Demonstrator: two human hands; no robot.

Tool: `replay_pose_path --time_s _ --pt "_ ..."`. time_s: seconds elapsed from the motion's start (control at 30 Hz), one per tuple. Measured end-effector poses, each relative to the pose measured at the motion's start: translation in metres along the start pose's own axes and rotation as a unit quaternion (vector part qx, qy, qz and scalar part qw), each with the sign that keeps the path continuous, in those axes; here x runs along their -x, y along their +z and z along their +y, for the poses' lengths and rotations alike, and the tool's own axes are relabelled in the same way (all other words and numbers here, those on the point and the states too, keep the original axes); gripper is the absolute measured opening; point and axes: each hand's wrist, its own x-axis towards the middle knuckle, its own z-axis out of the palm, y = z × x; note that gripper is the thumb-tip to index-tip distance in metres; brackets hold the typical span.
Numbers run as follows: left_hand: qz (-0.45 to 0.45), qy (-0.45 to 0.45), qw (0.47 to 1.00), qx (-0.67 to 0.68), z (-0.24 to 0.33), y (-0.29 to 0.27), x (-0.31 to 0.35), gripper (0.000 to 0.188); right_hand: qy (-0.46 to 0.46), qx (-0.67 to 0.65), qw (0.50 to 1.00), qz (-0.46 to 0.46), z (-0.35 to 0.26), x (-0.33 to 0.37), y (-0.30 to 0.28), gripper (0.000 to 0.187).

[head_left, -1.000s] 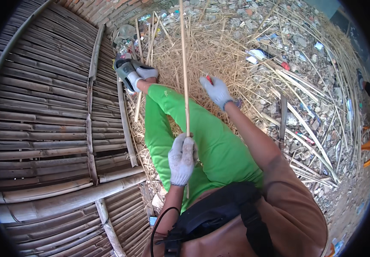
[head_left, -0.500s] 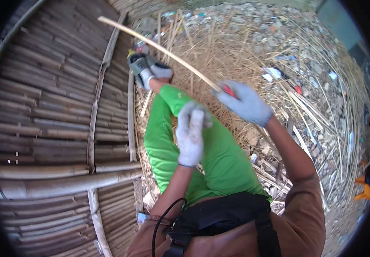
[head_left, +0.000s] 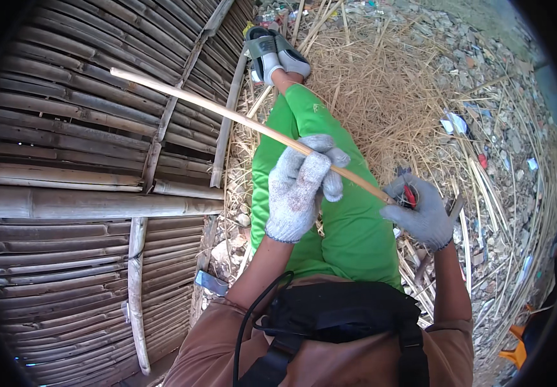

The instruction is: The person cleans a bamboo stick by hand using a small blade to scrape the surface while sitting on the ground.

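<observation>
A long, pale bamboo strip slants across my lap, its far end in front of the bamboo wall on the left. Around its middle, my gloved left hand is closed, thumb on top. At the strip's near right end is my gloved right hand, its fingers curled round a small red tool. The glove hides most of this tool, so its kind does not show. Whether the right fingers also pinch the strip's end is hard to make out. Both gloves are greyish white knit, the left one stained.
A slatted bamboo wall stands close on my left. My legs in green trousers stretch forward, crossed at the ankles. Dry bamboo shavings and rubble cover the ground, with long strips at the right. An orange object shows lower right.
My left hand, earlier off the strip above my thigh, now grips its middle. My right hand has come lower and nearer with the red tool. The whole view has shifted.
</observation>
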Motion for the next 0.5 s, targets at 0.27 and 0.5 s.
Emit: replay_pose_path --time_s 0.27,0.5 --pt "-0.012 0.026 0.999 0.017 -0.004 -0.011 -0.008 0.033 0.021 0.135 0.990 -0.030 0.019 0.013 -0.029 0.031" --pt "-0.003 0.039 0.997 0.070 -0.005 -0.021 -0.014 0.033 0.120 0.013 0.992 -0.047 0.038 0.024 -0.045 0.031"
